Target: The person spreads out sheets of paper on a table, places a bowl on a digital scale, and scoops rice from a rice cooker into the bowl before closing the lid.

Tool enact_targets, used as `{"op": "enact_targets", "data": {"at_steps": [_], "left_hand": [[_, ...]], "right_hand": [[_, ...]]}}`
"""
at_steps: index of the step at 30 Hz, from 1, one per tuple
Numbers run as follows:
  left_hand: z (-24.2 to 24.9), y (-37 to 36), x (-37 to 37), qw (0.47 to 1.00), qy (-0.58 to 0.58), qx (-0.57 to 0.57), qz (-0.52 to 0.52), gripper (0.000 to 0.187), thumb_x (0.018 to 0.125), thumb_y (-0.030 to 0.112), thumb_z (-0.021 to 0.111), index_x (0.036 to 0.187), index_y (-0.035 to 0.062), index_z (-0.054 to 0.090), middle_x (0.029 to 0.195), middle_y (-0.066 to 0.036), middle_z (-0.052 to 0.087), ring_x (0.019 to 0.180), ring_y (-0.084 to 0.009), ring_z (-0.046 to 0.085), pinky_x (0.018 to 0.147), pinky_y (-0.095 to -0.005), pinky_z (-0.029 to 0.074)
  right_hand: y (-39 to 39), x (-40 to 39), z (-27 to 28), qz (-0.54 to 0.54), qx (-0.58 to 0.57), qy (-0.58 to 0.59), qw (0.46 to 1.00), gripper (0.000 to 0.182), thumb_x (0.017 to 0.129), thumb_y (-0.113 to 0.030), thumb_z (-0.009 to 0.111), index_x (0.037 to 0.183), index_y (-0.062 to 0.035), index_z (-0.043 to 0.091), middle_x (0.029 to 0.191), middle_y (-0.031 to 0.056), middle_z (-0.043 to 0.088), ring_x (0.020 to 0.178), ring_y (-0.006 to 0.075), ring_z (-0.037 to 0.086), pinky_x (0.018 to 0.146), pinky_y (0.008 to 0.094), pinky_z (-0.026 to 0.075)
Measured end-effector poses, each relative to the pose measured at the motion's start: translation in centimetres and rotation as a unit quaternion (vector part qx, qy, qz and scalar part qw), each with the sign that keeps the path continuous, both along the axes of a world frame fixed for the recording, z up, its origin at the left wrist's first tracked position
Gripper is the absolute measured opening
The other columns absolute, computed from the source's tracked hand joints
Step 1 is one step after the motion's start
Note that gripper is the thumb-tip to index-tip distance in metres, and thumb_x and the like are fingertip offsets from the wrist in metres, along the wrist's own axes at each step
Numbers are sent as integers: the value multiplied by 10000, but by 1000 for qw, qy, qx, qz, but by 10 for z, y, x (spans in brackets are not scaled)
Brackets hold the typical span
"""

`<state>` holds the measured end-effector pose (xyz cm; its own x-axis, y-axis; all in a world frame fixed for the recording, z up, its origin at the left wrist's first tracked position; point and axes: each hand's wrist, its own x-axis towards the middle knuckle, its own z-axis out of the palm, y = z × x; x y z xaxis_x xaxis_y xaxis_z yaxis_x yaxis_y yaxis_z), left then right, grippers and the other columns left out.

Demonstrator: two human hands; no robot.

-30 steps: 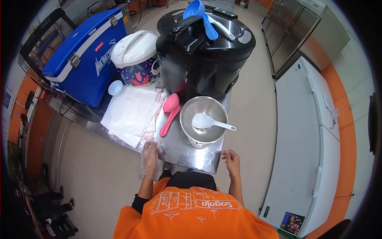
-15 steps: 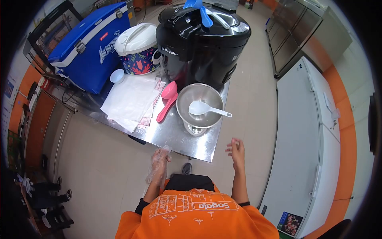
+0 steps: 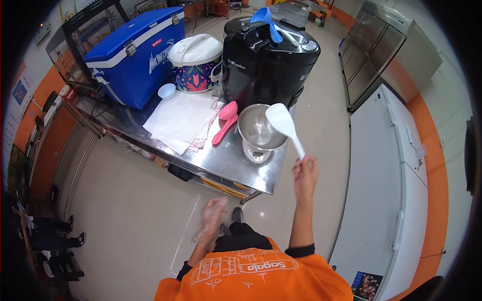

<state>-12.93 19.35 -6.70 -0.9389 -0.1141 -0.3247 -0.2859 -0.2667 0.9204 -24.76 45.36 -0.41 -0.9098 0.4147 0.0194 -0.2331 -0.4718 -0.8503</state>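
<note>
My right hand (image 3: pixel 305 173) is closed round the handle of a white rice paddle (image 3: pixel 281 120), its broad blade raised over the right rim of a steel bowl (image 3: pixel 253 123). The bowl rests on a small white digital scale (image 3: pixel 257 156) near the table corner. My left hand (image 3: pixel 213 214), in a clear plastic glove, hangs in front of the table edge, apart from everything on it. Motion smears its fingers. Left of the bowl lies a pink scoop (image 3: pixel 227 120), beside a stack of white paper sheets (image 3: pixel 178 123).
Along the back of the steel table (image 3: pixel 226 165) stand a black Miyako cooker (image 3: pixel 268 65) with a blue scoop (image 3: pixel 268 22) on its lid, a floral container (image 3: pixel 196 72) and a blue cooler box (image 3: pixel 130 65). A small pale-blue cup (image 3: pixel 166 91) touches the papers. A white chest freezer (image 3: pixel 376 190) stands at right.
My right hand has taken hold of the rice paddle and lifted it out of the bowl. My left hand has moved slightly down and right. The camera view has shifted.
</note>
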Motion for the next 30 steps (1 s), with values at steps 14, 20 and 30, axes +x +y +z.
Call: {"op": "enact_targets", "data": {"at_steps": [14,20,30], "left_hand": [[4,-23,35,938,3,54,341,277,941,384,522,861,123,477,704,3,514,613,-93,540,489,-228,398],[-16,7,58,849,78,63,519,255,931,342,550,815,131,468,675,4,459,587,-104,497,472,-215,361],[8,120,16,884,81,56,456,246,933,371,541,879,136,494,719,19,482,593,-78,493,465,-202,335]], "right_hand": [[-16,-26,-96,129,703,49,698,303,922,-160,470,1195,-66,562,831,170,626,724,331,586,650,419,490],[-5,-55,-119,182,721,118,658,319,867,-113,506,1157,-10,588,817,176,632,754,331,593,662,439,471],[74,-44,-106,414,426,23,804,268,902,-139,558,1135,-5,559,1014,164,617,903,248,641,766,337,509]]}}
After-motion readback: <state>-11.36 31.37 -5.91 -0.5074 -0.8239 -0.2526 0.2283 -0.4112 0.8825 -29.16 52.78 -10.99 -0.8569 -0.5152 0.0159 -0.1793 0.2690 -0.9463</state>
